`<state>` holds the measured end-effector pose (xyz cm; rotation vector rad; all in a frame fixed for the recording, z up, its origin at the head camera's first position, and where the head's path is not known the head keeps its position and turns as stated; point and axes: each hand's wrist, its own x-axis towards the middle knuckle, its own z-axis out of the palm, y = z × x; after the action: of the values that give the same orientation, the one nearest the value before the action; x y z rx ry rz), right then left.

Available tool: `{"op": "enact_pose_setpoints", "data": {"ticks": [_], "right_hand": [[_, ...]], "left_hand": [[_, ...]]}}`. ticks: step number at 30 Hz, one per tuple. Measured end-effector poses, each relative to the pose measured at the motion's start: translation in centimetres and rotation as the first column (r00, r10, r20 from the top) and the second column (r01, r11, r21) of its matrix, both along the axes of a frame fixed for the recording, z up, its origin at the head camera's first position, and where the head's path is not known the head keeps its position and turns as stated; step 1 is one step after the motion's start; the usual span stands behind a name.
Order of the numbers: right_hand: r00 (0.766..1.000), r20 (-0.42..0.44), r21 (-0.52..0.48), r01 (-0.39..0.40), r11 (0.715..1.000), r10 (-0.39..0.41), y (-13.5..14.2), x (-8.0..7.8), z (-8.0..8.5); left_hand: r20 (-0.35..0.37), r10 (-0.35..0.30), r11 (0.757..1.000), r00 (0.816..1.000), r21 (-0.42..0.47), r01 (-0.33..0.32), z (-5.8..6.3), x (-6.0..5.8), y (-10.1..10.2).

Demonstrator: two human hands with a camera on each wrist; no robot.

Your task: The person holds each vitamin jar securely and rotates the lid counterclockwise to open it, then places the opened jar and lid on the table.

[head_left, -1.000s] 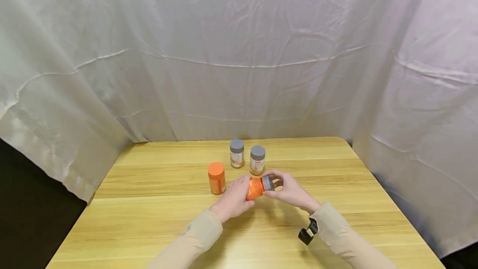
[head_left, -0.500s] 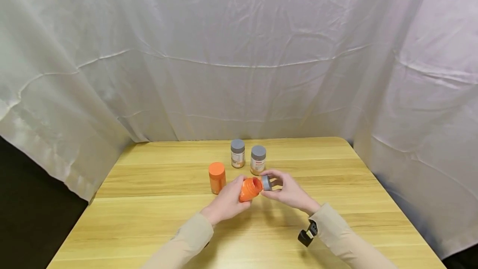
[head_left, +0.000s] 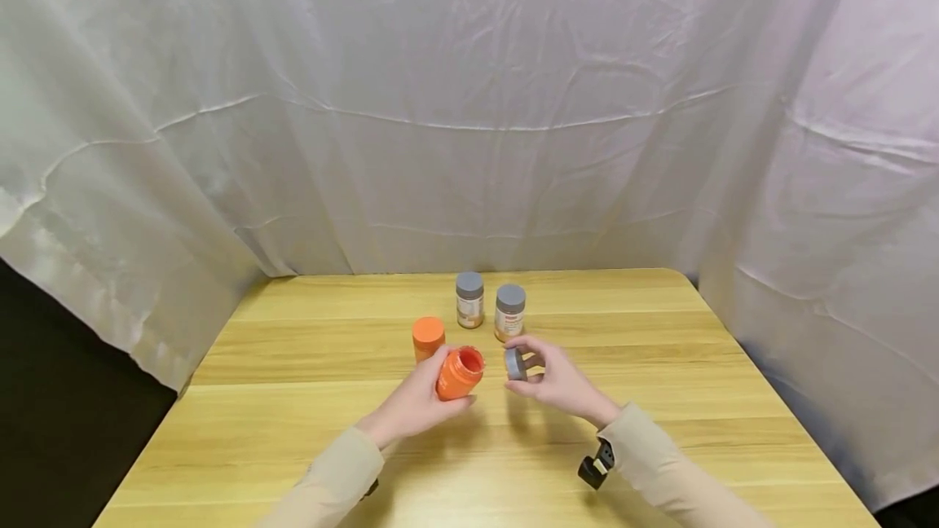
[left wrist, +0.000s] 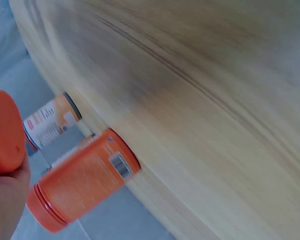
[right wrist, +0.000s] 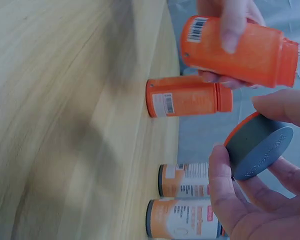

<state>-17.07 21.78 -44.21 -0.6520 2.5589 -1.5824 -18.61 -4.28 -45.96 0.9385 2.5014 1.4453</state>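
My left hand (head_left: 420, 402) grips an uncapped orange bottle (head_left: 458, 375), its open mouth tilted toward the right in the head view. In the right wrist view the fingers wrap around the bottle's body, below its bare threaded neck. My right hand (head_left: 561, 381) pinches a grey cap (head_left: 516, 364) by its rim between thumb and fingers; an orange edge shows on the cap's underside in the right wrist view. A gap separates cap and bottle. Behind the left hand stands a second orange bottle (left wrist: 85, 180) with its orange cap on, partly hidden in the head view.
Two small bottles with grey lids stand farther back, a left one (head_left: 469, 300) and a right one (head_left: 509, 312) just beyond my right hand. The wooden table (head_left: 293, 349) ends at a pale curtain (head_left: 477, 186) hanging behind and at both sides.
The grey cap has come off the orange bottle. My left hand has moved left with the bottle and turned its mouth more into view; my right hand keeps the cap, shifted slightly left.
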Motion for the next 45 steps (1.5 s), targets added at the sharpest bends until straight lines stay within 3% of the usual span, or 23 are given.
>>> {"op": "enact_pose_setpoints", "data": {"ticks": [7,12,18,26,33,45], "right_hand": [[0.995,-0.102,0.069,0.001,0.998,0.006,-1.7,0.2,-0.5],[0.992,-0.129,0.109,0.015,0.994,-0.001,-3.2,0.3,-0.5],[0.991,-0.134,0.151,-0.005,0.989,0.025,-5.5,0.2,-0.4],[0.959,-0.267,0.218,-0.036,0.975,0.095,-8.8,0.1,-0.6],[0.941,-0.315,0.292,-0.025,0.956,0.121,-11.7,0.0,-0.3],[0.944,-0.319,0.410,0.059,0.910,0.083,-16.5,-0.8,-0.3]], "left_hand": [[0.005,0.040,0.998,0.999,0.041,-0.040,0.3,0.2,-2.5],[0.001,0.122,0.989,0.993,0.080,-0.121,0.6,0.4,-4.9],[0.044,0.243,0.963,0.969,0.111,-0.247,0.8,0.1,-7.7],[0.058,0.348,0.928,0.936,0.121,-0.352,1.4,-0.8,-10.7],[0.046,0.381,0.917,0.923,0.106,-0.384,1.2,-1.4,-12.9],[0.019,0.406,0.910,0.914,0.082,-0.406,0.3,-2.7,-15.5]]}}
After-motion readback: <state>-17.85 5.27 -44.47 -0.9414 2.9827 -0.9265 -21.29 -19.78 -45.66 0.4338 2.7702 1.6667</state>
